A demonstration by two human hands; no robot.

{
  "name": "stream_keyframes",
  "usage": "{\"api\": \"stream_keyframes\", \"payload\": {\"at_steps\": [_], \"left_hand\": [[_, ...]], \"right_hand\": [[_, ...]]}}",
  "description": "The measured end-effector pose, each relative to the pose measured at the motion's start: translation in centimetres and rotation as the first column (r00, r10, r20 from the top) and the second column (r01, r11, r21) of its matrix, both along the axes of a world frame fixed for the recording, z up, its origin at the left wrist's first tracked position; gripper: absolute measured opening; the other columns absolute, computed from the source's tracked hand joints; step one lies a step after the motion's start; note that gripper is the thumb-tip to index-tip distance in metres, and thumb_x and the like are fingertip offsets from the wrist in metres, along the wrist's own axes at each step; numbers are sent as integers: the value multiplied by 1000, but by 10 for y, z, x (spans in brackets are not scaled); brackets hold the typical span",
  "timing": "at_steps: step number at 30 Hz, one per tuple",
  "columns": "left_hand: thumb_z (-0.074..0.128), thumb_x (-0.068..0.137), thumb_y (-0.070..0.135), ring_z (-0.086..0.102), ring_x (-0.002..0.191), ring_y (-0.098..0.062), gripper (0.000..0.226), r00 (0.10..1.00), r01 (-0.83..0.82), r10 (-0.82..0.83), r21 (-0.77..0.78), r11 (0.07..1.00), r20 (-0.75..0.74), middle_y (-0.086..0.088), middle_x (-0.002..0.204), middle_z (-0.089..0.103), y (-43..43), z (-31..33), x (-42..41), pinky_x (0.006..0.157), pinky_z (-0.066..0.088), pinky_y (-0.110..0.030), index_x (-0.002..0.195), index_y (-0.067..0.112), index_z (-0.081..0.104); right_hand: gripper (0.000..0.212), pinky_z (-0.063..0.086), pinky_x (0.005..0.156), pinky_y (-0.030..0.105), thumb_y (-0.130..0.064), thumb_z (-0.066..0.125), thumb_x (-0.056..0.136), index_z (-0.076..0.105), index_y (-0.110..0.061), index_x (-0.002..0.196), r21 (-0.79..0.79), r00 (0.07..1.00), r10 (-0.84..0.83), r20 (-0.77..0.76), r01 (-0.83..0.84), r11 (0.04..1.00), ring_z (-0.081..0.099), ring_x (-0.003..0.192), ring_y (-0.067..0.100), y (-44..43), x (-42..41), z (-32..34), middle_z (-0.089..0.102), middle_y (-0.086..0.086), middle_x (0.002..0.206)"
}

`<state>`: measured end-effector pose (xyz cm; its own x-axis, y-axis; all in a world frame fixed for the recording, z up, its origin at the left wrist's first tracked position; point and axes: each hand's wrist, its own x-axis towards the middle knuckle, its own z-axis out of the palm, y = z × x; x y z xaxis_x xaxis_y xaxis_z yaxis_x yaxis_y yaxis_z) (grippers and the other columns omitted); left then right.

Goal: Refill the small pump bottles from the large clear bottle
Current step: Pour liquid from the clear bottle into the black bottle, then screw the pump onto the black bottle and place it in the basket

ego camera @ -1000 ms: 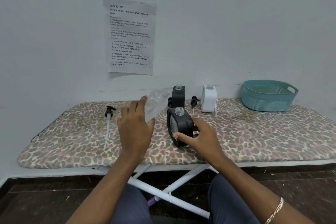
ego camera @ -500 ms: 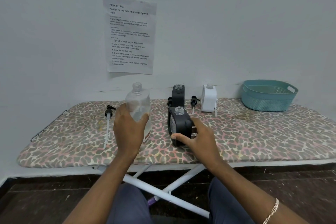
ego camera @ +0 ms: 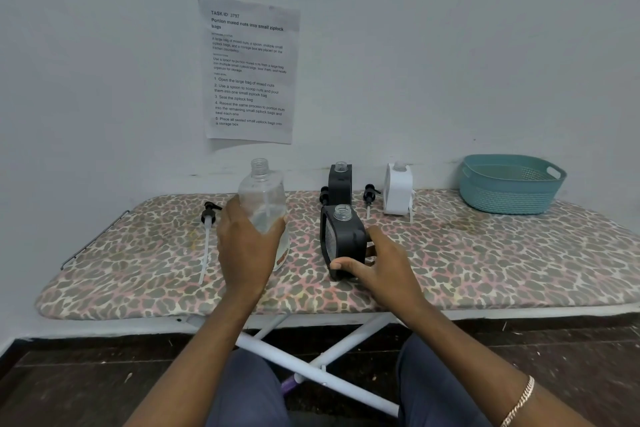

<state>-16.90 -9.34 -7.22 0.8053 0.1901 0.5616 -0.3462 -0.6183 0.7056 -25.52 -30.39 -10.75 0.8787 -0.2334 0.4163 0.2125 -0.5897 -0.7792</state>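
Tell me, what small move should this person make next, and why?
Probably let the left hand release the large clear bottle, freeing it to fetch a small pump. That bottle was tilted a second ago and now stands upright on the board, while the near black bottle, steadied by the right hand, has its neck open.

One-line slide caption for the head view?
Left hand holds the upright large clear bottle; right hand grips an uncapped black pump bottle.

Passage stood open over the ironing board (ego camera: 485,270) between the near black bottle (ego camera: 343,243) and the teal basket (ego camera: 509,196), whereas the rear black bottle (ego camera: 340,185), white bottle (ego camera: 397,191) and small pump head (ego camera: 369,193) obstructed the wall side.
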Motion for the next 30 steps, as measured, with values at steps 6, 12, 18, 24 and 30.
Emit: {"api": "stream_keyframes", "payload": {"at_steps": [6, 12, 18, 24, 30], "left_hand": [[85, 71, 66, 32, 143, -42, 120, 990, -134, 129, 82, 988, 58, -21, 155, 36, -5, 12, -10, 112, 37, -63, 159, 12, 25], [85, 81, 46, 37, 131, -37, 87, 902, -113, 46, 131, 985, 429, -18, 145, 38, -18, 30, -31, 114, 21, -25, 147, 10, 40], [77, 93, 40, 55, 107, -22, 53, 883, 162, -265, 277, 947, 388, -11, 120, 51, -39, 17, -43, 88, 50, -24, 126, 7, 53], [78, 79, 68, 57, 116, -17, 86, 924, 380, -380, 206, 902, -43, -2, 127, 56, -47, -16, -35, 95, 49, -27, 140, 14, 49], [80, 76, 67, 59, 121, -17, 94, 905, 422, -399, 201, 884, -144, 3, 134, 61, -53, -34, -35, 98, 53, -36, 149, 22, 41]], "right_hand": [[53, 52, 74, 20, -62, 82, 75, 54, -29, 106, -20, 998, 13, -64, -14, 1000, 61, 97, -3, -6, 2, -1, 66, -16, 107], [41, 58, 84, 41, -55, 79, 83, 50, -31, 101, -62, 997, 16, -75, -21, 998, 62, 101, 8, -5, 6, -6, 64, -11, 108], [37, 55, 79, 33, -42, 79, 87, 46, -29, 97, -112, 999, 12, -37, -17, 994, 60, 95, 8, 3, 3, -5, 60, -8, 101], [26, 50, 69, 36, -27, 72, 88, 46, -23, 92, -84, 998, 48, -48, -52, 995, 59, 83, 16, 2, 2, -2, 60, -1, 89], [20, 55, 81, 27, -7, 62, 86, 56, -23, 96, -85, 994, 92, -64, -97, 992, 63, 92, 7, -7, 2, -1, 65, -8, 95]]}}
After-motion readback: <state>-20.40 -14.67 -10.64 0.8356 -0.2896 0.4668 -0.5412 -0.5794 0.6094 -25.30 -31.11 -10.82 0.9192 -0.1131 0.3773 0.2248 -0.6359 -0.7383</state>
